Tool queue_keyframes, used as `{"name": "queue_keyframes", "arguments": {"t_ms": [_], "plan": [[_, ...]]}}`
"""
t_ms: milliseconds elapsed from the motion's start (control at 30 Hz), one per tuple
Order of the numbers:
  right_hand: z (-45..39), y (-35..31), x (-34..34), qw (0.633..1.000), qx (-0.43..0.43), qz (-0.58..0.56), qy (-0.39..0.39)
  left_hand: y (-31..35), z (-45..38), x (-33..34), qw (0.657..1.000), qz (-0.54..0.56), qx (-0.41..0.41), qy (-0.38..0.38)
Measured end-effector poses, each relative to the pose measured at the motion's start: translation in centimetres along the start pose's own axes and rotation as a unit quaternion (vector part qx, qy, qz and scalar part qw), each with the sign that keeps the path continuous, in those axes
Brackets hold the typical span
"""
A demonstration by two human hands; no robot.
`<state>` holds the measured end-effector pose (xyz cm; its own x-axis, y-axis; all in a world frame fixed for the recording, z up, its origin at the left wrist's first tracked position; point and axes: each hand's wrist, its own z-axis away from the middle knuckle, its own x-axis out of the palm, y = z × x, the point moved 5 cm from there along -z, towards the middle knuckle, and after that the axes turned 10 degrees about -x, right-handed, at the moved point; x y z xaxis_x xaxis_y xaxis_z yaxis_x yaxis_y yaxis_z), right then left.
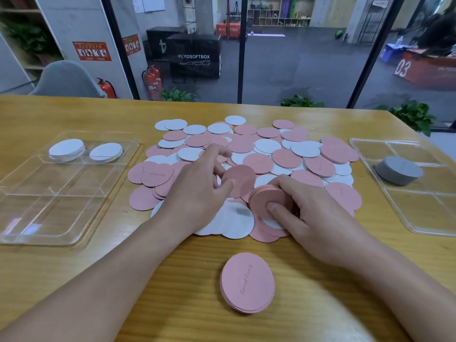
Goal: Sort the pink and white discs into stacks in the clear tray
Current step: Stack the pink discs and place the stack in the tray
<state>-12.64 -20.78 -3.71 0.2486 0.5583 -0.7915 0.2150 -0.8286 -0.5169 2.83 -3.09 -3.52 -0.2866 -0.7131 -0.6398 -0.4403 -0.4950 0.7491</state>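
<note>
A big loose heap of pink and white discs (269,149) covers the middle of the wooden table. My right hand (306,213) grips a tilted stack of pink discs (261,197) at the heap's near edge, thumb pressed on its face. My left hand (199,183) pinches a single pink disc (240,180) just left of that stack. A small pile of pink discs (247,282) lies alone on the table near me. The clear tray (37,218) at the left holds two white stacks (66,149) (106,152) in its far compartments.
A second clear tray (419,218) at the right holds a grey disc stack (398,170). Beyond the table's far edge stand a glass wall, potted plants (302,102) and a grey chair (66,79).
</note>
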Motion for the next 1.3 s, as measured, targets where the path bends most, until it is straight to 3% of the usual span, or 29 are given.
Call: {"name": "queue_keyframes", "arguments": {"t_ms": [133, 333, 500, 700, 900, 1067, 1233, 1300], "plan": [[0.0, 0.1, 0.0, 1.000, 0.002, -0.002, 0.007, -0.1, -0.2, -1.1, 0.998, 0.061, 0.004, 0.000], [0.0, 0.5, -0.5, 0.997, 0.010, -0.027, 0.065, 1.0, 0.5, -0.2, 0.982, 0.114, 0.048, -0.142], [0.1, 0.2, -0.4, 0.999, 0.001, -0.007, 0.052, 2.6, 2.6, 1.0, 0.964, 0.090, 0.042, -0.245], [0.1, -0.6, -0.3, 0.998, -0.025, -0.003, 0.055, 2.9, 2.9, 0.0, 0.977, -0.012, 0.042, -0.207], [0.0, -1.2, 1.3, 0.999, -0.021, 0.046, -0.017, 2.8, 2.9, 0.3, 0.979, -0.033, 0.037, -0.197], [0.0, -1.5, 1.1, 0.998, -0.025, 0.057, -0.014, 2.8, 2.8, 0.1, 0.980, -0.041, 0.057, -0.187], [1.1, -2.3, -1.1, 0.984, 0.006, -0.124, 0.127, 3.6, 3.3, -1.5, 0.976, 0.081, 0.025, -0.202], [1.9, -3.2, -1.0, 0.970, 0.025, -0.199, 0.138, 3.4, 4.4, -2.1, 0.968, 0.115, -0.006, -0.224]]}}
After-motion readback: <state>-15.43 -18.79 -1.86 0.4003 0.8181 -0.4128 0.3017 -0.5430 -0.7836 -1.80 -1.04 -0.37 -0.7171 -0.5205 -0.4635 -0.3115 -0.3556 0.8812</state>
